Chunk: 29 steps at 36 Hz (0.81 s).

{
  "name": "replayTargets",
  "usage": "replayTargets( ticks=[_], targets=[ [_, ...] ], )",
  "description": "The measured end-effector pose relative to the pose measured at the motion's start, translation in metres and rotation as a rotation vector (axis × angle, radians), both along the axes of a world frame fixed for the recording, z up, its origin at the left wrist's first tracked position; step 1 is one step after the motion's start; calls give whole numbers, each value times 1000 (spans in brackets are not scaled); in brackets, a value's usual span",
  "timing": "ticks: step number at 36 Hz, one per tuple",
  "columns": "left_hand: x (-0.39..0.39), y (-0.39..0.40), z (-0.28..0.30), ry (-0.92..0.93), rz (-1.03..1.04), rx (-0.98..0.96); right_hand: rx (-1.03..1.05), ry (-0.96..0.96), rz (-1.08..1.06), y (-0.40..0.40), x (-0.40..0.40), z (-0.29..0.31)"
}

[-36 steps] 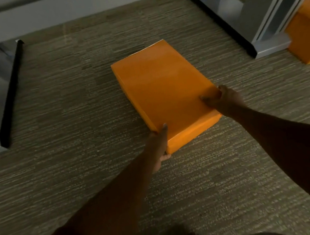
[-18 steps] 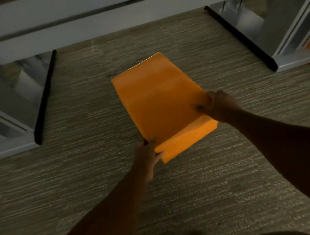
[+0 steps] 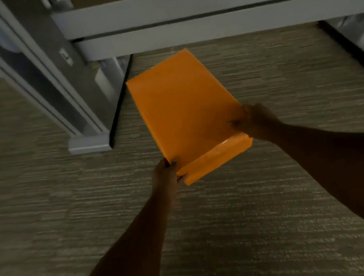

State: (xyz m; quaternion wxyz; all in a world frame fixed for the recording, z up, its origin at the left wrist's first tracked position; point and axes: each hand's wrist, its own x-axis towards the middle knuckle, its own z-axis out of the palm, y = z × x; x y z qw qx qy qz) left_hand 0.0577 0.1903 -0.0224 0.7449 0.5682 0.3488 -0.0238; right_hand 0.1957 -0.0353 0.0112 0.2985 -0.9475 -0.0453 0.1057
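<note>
— Where do we have the orange box (image 3: 187,114) right now?

— In front of us, over the carpet (image 3: 49,223). Its long side runs away from us, and its flat top faces up and a little toward us. The near short face catches a streak of light.

— And what is each grip doing?

— Our left grip (image 3: 165,179) is closed on the near left corner. The thumb lies on the top edge and the fingers curl under the bottom of the box. Our right grip (image 3: 258,121) is closed on the near right corner, with the thumb pressed flat on the top. The other fingers wrap round the side, out of our sight.

— Is the box clear of the floor?

— The near end is plainly up in our two grips. We cannot tell from here whether the far end touches the carpet.

— What do we see around it?

— A grey metal upright (image 3: 55,84) stands to the left of the box, slanting in our view. It ends in a foot plate (image 3: 89,143) on the carpet. A black strip (image 3: 119,104) runs along the floor just beside that foot, between it and the box's left edge. A pale crossbeam (image 3: 207,15) lies across the top of our view, beyond the box's far end. Our bare forearms reach in from below, well apart at the elbows and drawing closer toward the box.
</note>
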Motion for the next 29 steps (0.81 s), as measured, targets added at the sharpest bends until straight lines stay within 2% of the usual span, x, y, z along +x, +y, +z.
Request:
replayTargets(
  ticks=[5, 14, 29],
  targets=[
    [-19, 51, 2, 34, 31, 51, 104, 20, 31, 48, -17, -18],
    [-58, 110, -12, 74, 26, 75, 55, 106, 38, 111, -47, -42],
    [-102, 147, -50, 123, -55, 100, 86, 170, -80, 142, -107, -81]
  ],
)
